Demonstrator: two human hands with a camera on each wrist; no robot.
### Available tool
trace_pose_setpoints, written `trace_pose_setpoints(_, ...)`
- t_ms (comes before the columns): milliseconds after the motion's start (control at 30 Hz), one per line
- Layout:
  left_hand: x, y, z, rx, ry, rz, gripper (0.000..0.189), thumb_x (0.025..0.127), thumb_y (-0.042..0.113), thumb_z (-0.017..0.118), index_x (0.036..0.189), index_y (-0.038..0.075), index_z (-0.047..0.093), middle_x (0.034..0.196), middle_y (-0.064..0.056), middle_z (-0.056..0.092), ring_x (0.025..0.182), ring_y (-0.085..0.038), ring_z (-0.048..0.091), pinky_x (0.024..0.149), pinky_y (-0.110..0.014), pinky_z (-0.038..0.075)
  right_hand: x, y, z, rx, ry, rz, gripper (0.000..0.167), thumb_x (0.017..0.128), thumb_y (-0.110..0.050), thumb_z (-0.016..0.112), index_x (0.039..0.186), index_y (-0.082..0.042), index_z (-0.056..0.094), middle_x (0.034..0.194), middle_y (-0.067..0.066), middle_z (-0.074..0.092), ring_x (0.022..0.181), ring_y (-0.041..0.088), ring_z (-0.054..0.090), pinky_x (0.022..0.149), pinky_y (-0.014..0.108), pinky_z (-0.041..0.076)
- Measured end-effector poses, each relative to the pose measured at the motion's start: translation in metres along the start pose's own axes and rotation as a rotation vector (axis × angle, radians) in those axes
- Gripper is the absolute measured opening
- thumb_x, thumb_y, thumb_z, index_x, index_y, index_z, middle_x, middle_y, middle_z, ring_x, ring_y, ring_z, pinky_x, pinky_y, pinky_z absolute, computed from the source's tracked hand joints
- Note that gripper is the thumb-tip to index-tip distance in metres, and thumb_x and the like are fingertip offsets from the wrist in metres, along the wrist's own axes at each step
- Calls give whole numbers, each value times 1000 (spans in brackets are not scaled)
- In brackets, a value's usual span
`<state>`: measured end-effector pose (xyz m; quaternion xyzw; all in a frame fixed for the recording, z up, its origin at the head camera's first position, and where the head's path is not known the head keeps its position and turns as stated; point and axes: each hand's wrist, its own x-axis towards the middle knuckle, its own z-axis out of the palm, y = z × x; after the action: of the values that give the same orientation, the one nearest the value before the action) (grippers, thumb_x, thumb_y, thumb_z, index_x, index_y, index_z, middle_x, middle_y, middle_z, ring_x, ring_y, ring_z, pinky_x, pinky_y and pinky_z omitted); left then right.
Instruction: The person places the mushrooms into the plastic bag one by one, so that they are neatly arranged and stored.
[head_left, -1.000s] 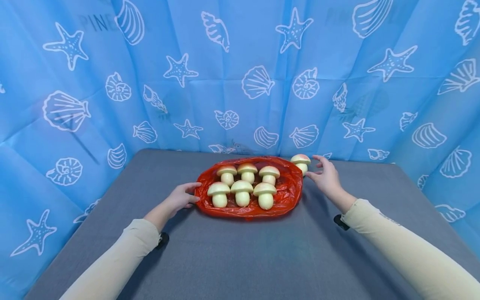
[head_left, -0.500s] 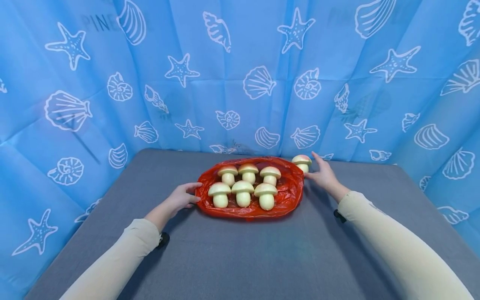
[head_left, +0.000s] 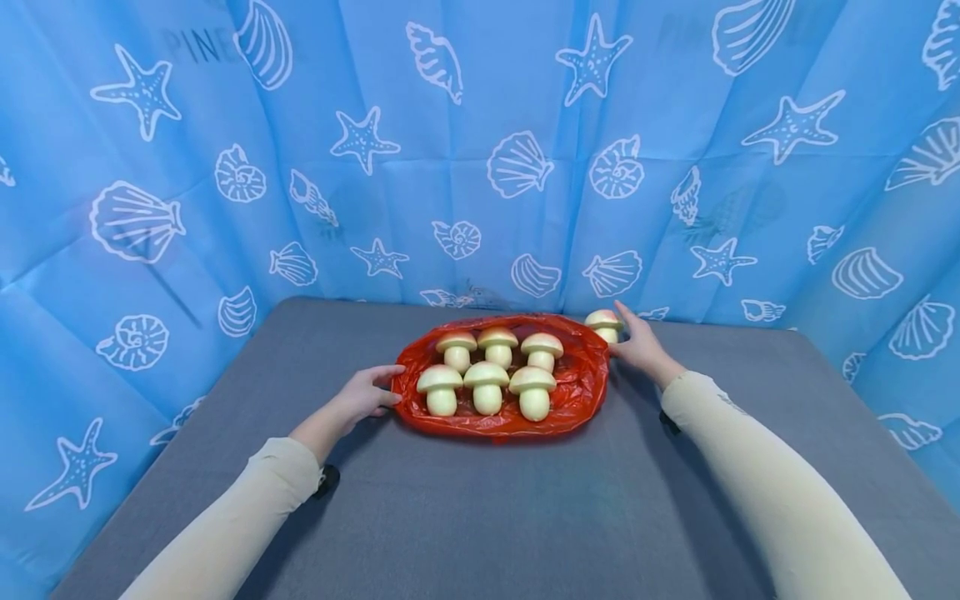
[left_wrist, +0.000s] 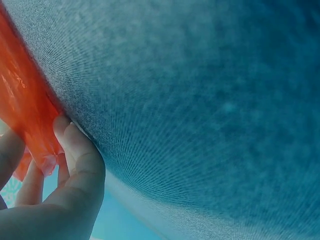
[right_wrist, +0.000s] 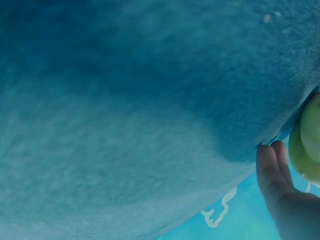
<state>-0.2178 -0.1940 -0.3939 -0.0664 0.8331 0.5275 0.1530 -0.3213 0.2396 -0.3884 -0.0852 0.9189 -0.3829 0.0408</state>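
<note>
Several cream toy mushrooms with pinkish caps stand in two rows inside a red plastic bag, which lies spread with its mouth facing up. At the bag's left end, my left hand has its fingers and thumb around the gathered plastic. Just beyond the bag's right end stands one more toy mushroom, partly hidden by the rim and my right hand. That hand's fingers are extended beside this mushroom, the thumb side at the rim. In the right wrist view, straight fingers are near the greenish-looking mushroom.
A grey cloth-covered table stretches in front of the bag and to both sides. Behind it hangs a blue curtain printed with white shells and starfish, close to the table's back edge.
My right hand has shifted slightly left, closer to the bag's right end and the outer mushroom. The left hand and the bag look nearly unchanged.
</note>
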Motion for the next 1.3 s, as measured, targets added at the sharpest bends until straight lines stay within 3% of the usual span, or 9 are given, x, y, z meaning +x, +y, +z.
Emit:
trace_pose_setpoints(300,1,0,-1,1,-8,-2,56,94,1,56,148,7,40,148,-23,38,127,-36,44,95,-48,46,8,1,4,-32,0,17,83,87,1,60,153,4,9,151,36,18,136,51,22,107,60,26)
trace_pose_setpoints(667,0,1,0,-3,-10,1,57,93,-1,57,148,7,41,148,-23,38,127,-36,43,94,-47,47,9,3,8,-30,35,62,77,89,2,58,153,4,13,152,34,19,136,50,24,107,60,28)
trace_pose_setpoints(1300,-2,2,-1,-12,-15,4,57,94,-1,56,148,6,40,149,-23,36,128,-37,42,96,-49,45,-16,1,-4,7,47,103,82,92,-8,63,152,5,10,154,33,14,138,50,20,108,61,23)
